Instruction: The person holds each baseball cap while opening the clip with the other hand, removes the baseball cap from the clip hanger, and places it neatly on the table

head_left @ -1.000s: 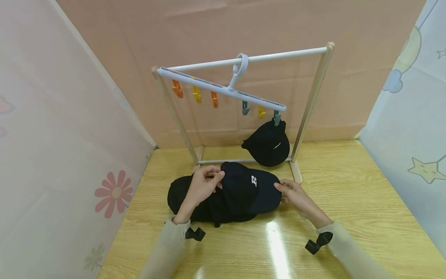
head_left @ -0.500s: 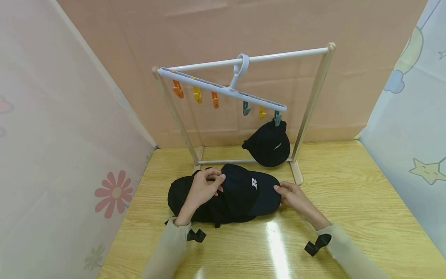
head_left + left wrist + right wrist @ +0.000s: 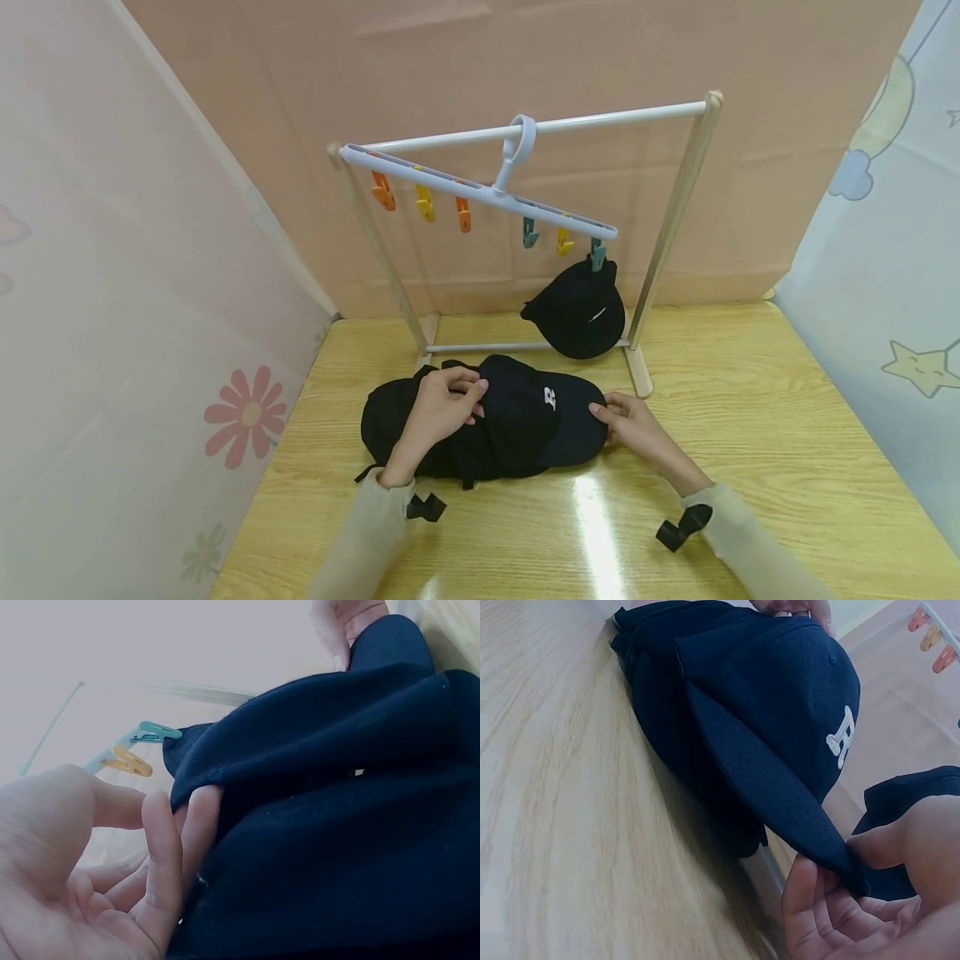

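Note:
A dark baseball cap with a white letter on its front lies over other dark caps on the table. My left hand pinches the rear edge of its crown; in the left wrist view, fingertips reach inside that edge. At the opposite end, my right hand grips the brim, thumb on top and fingers beneath. Behind them another black cap hangs from a teal clip at the right end of a pale hanger.
The hanger hooks over the white rod of a wooden-legged rack. Several orange, yellow and teal clips dangle from it, such as a yellow clip. Patterned sheets wall in the wooden table.
The lettered cap has sunk slightly toward the table's near side, its front tilting a little. My left hand has shifted slightly right with it; my right hand has barely moved.

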`<state>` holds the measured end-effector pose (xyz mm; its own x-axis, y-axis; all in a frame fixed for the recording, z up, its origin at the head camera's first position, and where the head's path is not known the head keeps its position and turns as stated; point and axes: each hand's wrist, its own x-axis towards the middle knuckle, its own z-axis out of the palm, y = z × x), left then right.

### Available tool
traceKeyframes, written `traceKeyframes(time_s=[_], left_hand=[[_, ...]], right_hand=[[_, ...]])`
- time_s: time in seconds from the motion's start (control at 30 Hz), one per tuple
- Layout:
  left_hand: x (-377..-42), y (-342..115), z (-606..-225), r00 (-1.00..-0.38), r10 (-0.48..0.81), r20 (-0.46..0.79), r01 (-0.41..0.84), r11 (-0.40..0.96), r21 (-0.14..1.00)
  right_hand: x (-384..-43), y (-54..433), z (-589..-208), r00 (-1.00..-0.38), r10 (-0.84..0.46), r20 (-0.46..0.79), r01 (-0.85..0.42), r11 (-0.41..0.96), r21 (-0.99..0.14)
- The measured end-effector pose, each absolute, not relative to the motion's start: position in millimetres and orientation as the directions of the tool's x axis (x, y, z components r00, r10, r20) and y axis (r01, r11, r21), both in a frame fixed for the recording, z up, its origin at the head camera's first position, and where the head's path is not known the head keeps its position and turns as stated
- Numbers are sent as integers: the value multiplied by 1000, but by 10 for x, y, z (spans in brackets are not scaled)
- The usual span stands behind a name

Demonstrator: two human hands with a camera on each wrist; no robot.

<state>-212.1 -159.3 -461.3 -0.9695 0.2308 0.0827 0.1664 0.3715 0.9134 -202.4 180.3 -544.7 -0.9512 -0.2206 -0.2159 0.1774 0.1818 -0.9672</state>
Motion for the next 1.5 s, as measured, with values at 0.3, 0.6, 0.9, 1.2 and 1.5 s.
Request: traceKeyframes(time_s=[0.3, 0.6, 0.9, 1.2, 1.5], left_hand=[[-2097, -1529, -4555, -967, 234, 103, 201, 444, 873], [-2125, -1484, -4539, -962, 250, 106, 219, 485, 847], [-2107, -1452, -4510, -963, 254, 86, 213, 531, 820], [-2114, -1432, -4515, -956, 278, 91, 246, 594, 766], [-2107, -1426, -4536, -957, 283, 58, 230, 626, 746]], right_hand=[[-2031, 1790, -5499, -954, -207, -217, 167, 234, -958], [-2044, 1782, -5538, -952, -183, -246, 194, 262, -945], [-2087, 1796, -5584, -955, -158, -250, 191, 317, -929], [-2105, 1798, -5577, -952, -127, -278, 217, 359, -908], [-2096, 1812, -5530, -960, -101, -261, 182, 484, -856]])
